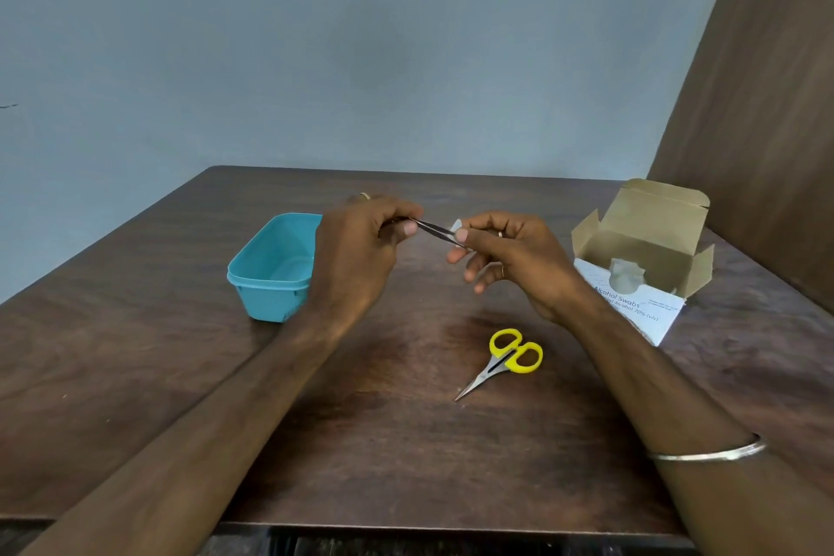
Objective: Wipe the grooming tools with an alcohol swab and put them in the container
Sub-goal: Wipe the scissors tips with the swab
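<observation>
While the left hand [361, 239] pinches the tweezers [435, 230] by one end, the right hand [505, 257] pinches a swab [456, 225] round the other end. Thin, stiff, probably slippery steel: hold it firmly, right of the container [271, 280].

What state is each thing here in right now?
Left hand: grips slim metal tweezers by one end.
Right hand: pinches small white swab around the tweezers.
Blue plastic container: open, looks empty.
Yellow-handled scissors: closed, flat on table.
Cardboard swab box: flaps open.

Lighting: soft, even, dim. Faint shadows under my arms on the table [135, 375]. Table edges bow; slight overall softness.
</observation>
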A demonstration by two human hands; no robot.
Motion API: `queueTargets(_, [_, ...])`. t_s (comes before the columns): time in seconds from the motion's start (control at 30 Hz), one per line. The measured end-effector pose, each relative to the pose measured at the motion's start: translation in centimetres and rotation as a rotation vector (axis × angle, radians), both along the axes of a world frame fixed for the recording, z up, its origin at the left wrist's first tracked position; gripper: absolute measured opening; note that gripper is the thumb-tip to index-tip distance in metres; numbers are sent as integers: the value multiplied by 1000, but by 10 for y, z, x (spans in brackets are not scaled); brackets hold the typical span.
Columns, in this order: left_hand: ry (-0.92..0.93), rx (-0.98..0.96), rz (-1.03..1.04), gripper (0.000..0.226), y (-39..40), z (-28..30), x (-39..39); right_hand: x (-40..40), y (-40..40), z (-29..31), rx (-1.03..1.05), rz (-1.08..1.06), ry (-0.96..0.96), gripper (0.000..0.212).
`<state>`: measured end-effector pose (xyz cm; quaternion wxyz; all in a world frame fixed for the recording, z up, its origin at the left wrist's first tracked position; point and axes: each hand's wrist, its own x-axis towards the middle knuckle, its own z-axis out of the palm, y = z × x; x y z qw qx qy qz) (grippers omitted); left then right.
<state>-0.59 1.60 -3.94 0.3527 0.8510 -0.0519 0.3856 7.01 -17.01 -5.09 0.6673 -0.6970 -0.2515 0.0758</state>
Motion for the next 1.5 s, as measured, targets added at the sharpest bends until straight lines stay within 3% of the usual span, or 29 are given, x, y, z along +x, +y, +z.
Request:
queueTargets(0.17, [29, 15, 43, 17, -4, 0, -3, 4, -2, 0, 157, -110, 95, 15])
queueTargets(0.33, [103, -178, 21, 9, -3, -2, -1, 5, -1, -2, 302, -155, 163, 15])
queueTargets(0.6, [298, -550, -177, 10, -11, -5, -1, 0, 6, -4, 263, -162, 74, 19])
queueTargets(0.8, [355, -531, -216, 11, -14, -6, -1, -1, 6, 0, 341, -205, -16, 35])
queueTargets(1.23, [365, -406, -184, 14, -13, -8, 0, -1, 6, 1, 364, -172, -72, 34])
queueTargets(1.5, [425, -291, -301, 55, -16, -8, -4, -3, 7, 1, 297, -119, -90, 50])
